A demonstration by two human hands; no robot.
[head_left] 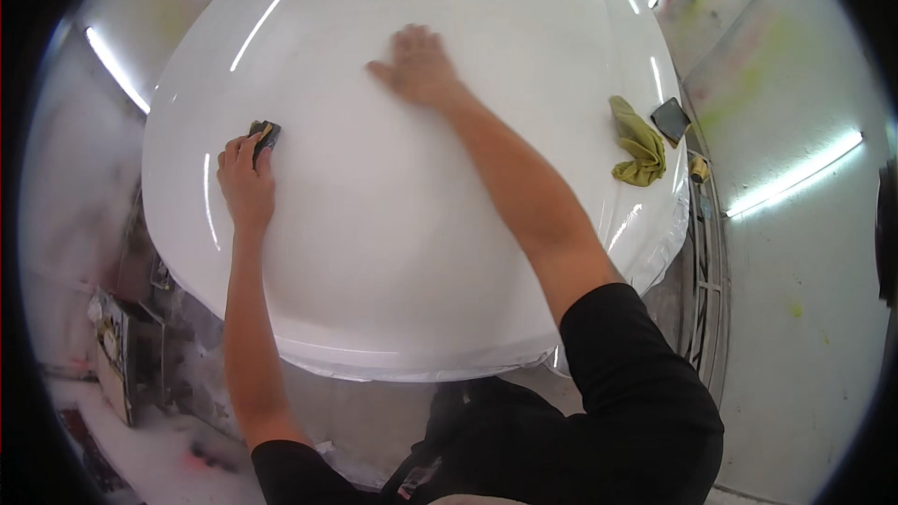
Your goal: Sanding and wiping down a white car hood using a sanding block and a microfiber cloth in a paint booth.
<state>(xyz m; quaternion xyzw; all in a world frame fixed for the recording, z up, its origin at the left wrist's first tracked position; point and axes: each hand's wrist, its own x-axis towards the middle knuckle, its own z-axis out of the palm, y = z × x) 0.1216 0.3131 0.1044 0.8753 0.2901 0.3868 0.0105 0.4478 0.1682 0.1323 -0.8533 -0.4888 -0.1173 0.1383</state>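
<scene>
A white car hood (374, 224), glossy and curved, spreads out in front of me. My left hand (247, 173) rests on its left part, fingers closed on a dark sanding pad (268, 136) with a yellowish layer along one side. Farther off, a little left of the middle, my right hand (418, 65) lies flat on the hood with its fingers stretched out and nothing in it. That hand is slightly blurred.
An olive-green cloth (639, 145) lies crumpled at the hood's right side, beside a dark square sheet (671, 122). Clear plastic film hangs along the hood's edges. Metal racking (706, 290) stands at the right, and a box-like stand (117, 355) at the lower left.
</scene>
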